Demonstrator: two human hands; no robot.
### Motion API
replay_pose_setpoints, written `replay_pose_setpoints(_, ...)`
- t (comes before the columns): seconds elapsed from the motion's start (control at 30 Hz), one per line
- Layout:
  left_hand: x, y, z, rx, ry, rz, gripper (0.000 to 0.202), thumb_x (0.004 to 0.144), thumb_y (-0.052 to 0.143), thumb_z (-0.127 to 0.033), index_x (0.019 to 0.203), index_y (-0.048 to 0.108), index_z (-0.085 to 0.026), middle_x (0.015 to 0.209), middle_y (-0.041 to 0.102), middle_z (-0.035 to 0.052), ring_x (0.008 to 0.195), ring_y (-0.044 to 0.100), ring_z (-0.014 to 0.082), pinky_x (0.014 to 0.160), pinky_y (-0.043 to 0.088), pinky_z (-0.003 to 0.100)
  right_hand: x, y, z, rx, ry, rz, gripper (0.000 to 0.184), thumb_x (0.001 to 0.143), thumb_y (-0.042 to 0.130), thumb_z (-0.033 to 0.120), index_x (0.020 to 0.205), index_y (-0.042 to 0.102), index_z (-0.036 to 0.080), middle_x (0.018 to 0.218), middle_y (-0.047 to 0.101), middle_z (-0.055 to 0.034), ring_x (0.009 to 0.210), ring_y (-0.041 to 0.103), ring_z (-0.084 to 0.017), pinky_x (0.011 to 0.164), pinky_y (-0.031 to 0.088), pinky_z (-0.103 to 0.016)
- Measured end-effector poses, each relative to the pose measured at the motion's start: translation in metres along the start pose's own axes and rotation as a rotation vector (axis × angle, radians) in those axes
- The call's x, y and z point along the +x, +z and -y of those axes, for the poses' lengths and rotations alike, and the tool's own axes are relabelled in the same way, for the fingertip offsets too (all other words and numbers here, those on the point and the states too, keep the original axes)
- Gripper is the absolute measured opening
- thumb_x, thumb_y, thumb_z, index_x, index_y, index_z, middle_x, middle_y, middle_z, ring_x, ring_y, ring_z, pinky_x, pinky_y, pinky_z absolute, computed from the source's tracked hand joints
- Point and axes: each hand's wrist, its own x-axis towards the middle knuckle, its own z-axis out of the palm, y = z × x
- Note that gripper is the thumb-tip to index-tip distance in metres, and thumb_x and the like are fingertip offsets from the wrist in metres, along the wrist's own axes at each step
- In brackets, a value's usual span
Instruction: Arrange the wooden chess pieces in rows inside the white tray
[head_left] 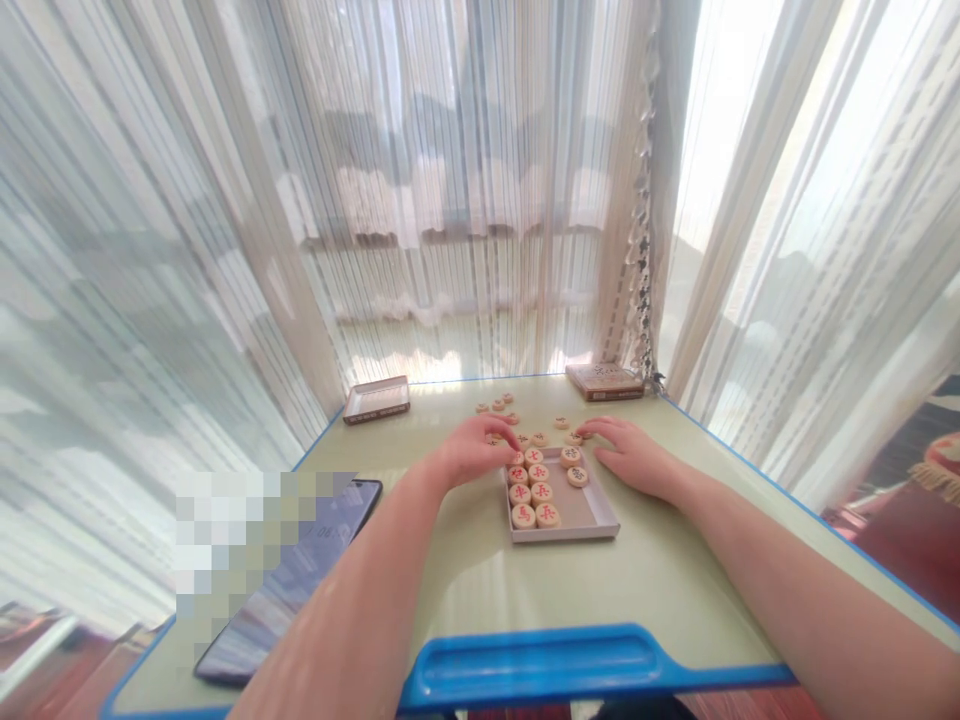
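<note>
xiangqi pieces, round pale wooden discs with red characters, lie in two rows in shallow grey tray at table centre. left hand at tray's 11 o'clock pinches one piece with curled fingers. right hand at 2 o'clock rests flat, fingers loose, holding nothing. more loose pieces lie at 12 o'clock.

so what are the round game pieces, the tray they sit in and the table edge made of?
Round game pieces: likely pale wood, smooth matte discs with red marks on top. Tray: probably card, thin grey-white walls, dull finish. Table edge: looks like moulded blue plastic, glossy, with a recessed groove.
</note>
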Motion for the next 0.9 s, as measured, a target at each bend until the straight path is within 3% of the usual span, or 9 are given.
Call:
replay_pose_setpoints(0.13,0.007,0.006,0.020,0.202,-0.076,-0.306,0.023,0.077,0.045,-0.028,0.087,0.065,-0.021,0.120,0.054,0.0037,0.116,0.044,0.0241,0.100,0.034,0.037,0.001,0.002,-0.003,0.000,0.010,-0.006,0.039,0.075,0.043,0.017,0.111,0.057,0.023,0.123,0.052,-0.0037,0.117,0.042,-0.023,0.102,0.028,-0.039)
replay_pose_setpoints(0.2,0.009,0.009,0.030,0.325,-0.099,-0.394,0.030,0.080,0.042,-0.033,0.099,0.062,-0.019,0.120,0.054,0.0066,0.118,0.042,0.0240,0.102,0.031,0.037,0.001,0.002,-0.003,0.002,0.001,-0.011,0.040,0.074,0.044,0.017,0.111,0.057,0.022,0.122,0.053,-0.0039,0.116,0.043,-0.023,0.102,0.029,-0.039)
replay_pose_setpoints(0.33,0.011,0.011,0.039,0.367,-0.110,-0.323,0.042,0.084,0.035,-0.038,0.115,0.053,-0.016,0.118,0.056,0.0092,0.115,0.044,0.0220,0.102,0.030,0.034,0.001,0.001,-0.002,0.001,-0.030,-0.019,0.039,0.075,0.042,0.016,0.110,0.058,0.022,0.120,0.054,-0.0046,0.114,0.045,-0.022,0.101,0.029,-0.038)
replay_pose_setpoints(0.53,0.011,0.012,0.038,0.343,-0.173,-0.172,0.052,0.083,0.032,-0.035,0.130,0.039,-0.014,0.132,0.044,0.0086,0.124,0.035,0.0240,0.102,0.026,0.036,0.001,0.000,0.000,-0.008,-0.006,-0.012,0.038,0.075,0.043,0.017,0.109,0.059,0.023,0.121,0.054,-0.0040,0.115,0.044,-0.022,0.102,0.029,-0.038)
replay_pose_setpoints(0.9,0.008,0.008,0.034,0.375,-0.177,-0.097,0.050,0.076,0.042,-0.034,0.123,0.046,-0.017,0.131,0.045,0.0094,0.120,0.040,0.0251,0.100,0.031,0.035,0.001,0.001,-0.002,0.027,-0.037,-0.071,0.037,0.072,0.045,0.014,0.104,0.062,0.021,0.112,0.060,-0.0046,0.107,0.051,-0.022,0.099,0.034,-0.038)
